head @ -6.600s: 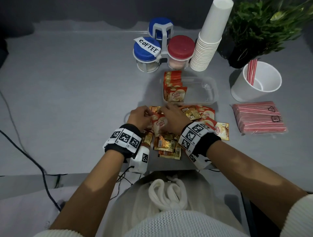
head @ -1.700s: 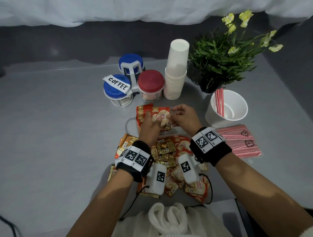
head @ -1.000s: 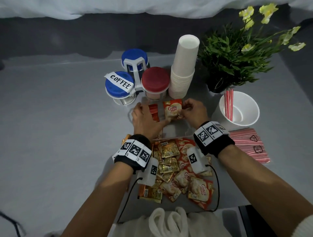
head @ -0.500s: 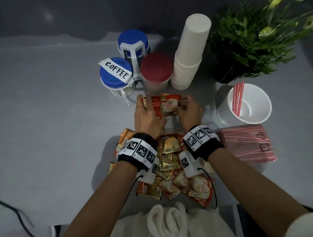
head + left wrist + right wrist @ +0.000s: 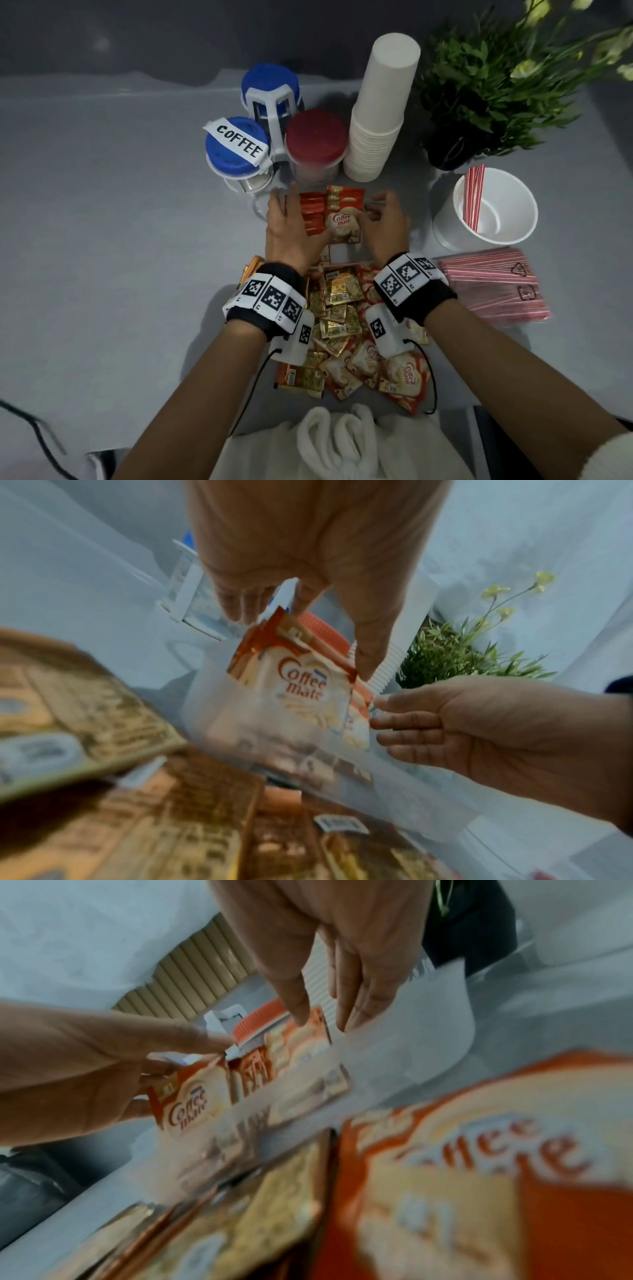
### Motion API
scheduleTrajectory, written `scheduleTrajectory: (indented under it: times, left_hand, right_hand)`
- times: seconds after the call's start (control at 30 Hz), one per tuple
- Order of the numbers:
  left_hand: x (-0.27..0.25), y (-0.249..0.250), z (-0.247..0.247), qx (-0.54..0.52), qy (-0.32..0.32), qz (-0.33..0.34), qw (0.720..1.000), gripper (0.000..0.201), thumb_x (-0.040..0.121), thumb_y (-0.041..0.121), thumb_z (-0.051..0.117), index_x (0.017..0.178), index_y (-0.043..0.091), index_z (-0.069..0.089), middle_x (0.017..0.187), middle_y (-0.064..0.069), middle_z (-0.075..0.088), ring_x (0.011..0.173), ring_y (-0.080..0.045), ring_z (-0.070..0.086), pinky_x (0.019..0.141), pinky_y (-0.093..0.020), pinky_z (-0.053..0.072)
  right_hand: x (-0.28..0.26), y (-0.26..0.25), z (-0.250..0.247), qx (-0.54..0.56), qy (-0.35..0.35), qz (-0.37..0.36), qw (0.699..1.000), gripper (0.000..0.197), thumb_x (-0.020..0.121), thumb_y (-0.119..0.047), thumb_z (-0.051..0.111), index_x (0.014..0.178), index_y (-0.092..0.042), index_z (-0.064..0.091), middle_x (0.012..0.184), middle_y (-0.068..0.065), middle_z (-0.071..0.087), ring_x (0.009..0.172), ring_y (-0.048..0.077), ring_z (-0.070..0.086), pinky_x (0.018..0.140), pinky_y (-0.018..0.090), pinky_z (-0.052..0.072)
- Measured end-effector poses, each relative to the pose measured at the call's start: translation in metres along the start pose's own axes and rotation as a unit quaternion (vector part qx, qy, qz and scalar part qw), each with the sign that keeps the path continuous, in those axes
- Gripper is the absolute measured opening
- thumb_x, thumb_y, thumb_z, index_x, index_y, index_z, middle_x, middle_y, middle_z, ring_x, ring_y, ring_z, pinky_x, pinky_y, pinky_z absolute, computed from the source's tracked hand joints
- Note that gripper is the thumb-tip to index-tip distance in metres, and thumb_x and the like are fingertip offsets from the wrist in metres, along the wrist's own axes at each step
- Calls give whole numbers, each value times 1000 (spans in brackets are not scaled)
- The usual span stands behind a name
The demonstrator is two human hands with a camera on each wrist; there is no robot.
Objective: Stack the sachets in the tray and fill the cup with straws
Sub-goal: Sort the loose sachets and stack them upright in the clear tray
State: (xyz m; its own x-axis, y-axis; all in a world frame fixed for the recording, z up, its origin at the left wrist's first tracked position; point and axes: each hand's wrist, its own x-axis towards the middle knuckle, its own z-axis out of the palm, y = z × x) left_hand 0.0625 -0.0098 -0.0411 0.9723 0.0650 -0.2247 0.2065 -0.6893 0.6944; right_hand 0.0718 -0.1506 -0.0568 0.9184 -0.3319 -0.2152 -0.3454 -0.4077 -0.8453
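"COFFEE" jar label point(image 5: 238, 142), "Coffee mate" sachet point(image 5: 343, 223)

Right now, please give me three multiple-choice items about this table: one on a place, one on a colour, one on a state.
1. Where does the white cup holding straws stand?
A. right of the tray
B. left of the jars
C. behind the plant

2. What colour is the lid under the COFFEE label?
A. red
B. blue
C. green

3. How are the hands at the standing sachets?
A. fists
B. fingers extended
C. in the lap

Answers:
1 A, it sits right of the clear tray.
2 B, blue shows around the label.
3 B, left hand and right hand flank them.
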Motion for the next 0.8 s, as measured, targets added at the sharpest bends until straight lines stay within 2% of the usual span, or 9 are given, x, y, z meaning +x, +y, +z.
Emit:
scheduleTrajectory:
  times: [0.07, 0.17, 0.2, 0.33, 0.43, 0.53, 0.63, 0.73, 0.8]
  left_hand:
    - [-3, -1, -6, -5, 2, 5, 1000, 95, 75, 34, 73, 148, 18, 15, 154, -11, 8, 143, -27, 13, 115, -43, 26]
    - [-12, -2, -16, -13, 29, 19, 999, 85, 75, 32, 73, 144, 17, 24, 149, -13, 17, 138, -29, 23, 114, -41, 29]
    - [-16, -3, -18, -12, 46, 26, 999, 79, 76, 30, 72, 141, 15, 29, 144, -13, 22, 135, -28, 27, 112, -38, 30]
    - [-32, -10, -25, 24, 97, 57, 993, 52, 78, 24, 69, 121, 6, 46, 122, -14, 39, 116, -26, 39, 96, -31, 36]
    - [-47, -14, -23, 5, 76, 85, 993, 30, 79, 17, 64, 104, 5, 52, 104, -11, 47, 93, -24, 49, 82, -34, 43]
    - [-60, -19, -19, 12, 33, 108, 994, 12, 81, 12, 60, 92, 5, 58, 91, -4, 48, 89, -25, 54, 77, -29, 41]
    - [-71, -26, -14, 69, -19, 125, 990, 15, 84, 13, 59, 96, 4, 64, 104, -10, 58, 102, -26, 54, 83, -29, 39]
    - [-76, -39, -3, 133, -97, 123, 979, 31, 86, 18, 57, 115, 10, 62, 125, -11, 56, 120, -28, 46, 100, -39, 38]
    - [-77, -48, 3, 156, -135, 121, 971, 39, 85, 21, 56, 124, 16, 58, 131, -8, 54, 124, -30, 45, 101, -44, 40]
  right_hand:
    - [-4, -3, -7, -15, 15, -24, 999, 32, 83, -16, 66, 110, -6, 50, 100, 3, 61, 90, 12, 56, 75, 11, 44]
    - [-11, -7, -16, -37, 17, -72, 997, 23, 82, -17, 66, 99, -7, 55, 88, -2, 57, 81, 12, 54, 75, 24, 46]
    - [-16, -8, -18, -50, 5, -94, 994, 18, 82, -16, 66, 95, -6, 57, 85, 0, 58, 78, 12, 54, 73, 23, 46]
    - [-37, -9, -23, -107, -122, -151, 975, 10, 82, -7, 65, 89, -1, 64, 85, 6, 62, 71, 8, 53, 62, 5, 41]
    - [-53, 0, -23, -203, -216, -173, 939, 14, 82, -9, 64, 94, -2, 68, 95, 13, 69, 85, 19, 61, 74, 19, 46]
    - [-64, 5, -21, -287, -244, -191, 906, 23, 82, -9, 60, 104, -8, 68, 105, 14, 68, 98, 27, 61, 83, 32, 47]
    - [-73, 10, -19, -356, -266, -197, 874, 39, 81, -7, 56, 118, -18, 62, 119, 9, 63, 106, 28, 59, 89, 38, 50]
    - [-81, 15, -19, -387, -277, -228, 850, 44, 80, -4, 52, 118, -23, 61, 125, 7, 60, 110, 29, 59, 87, 45, 52]
    - [-84, 18, -20, -396, -278, -240, 842, 48, 80, 0, 50, 122, -21, 58, 131, 7, 55, 114, 29, 57, 90, 44, 51]
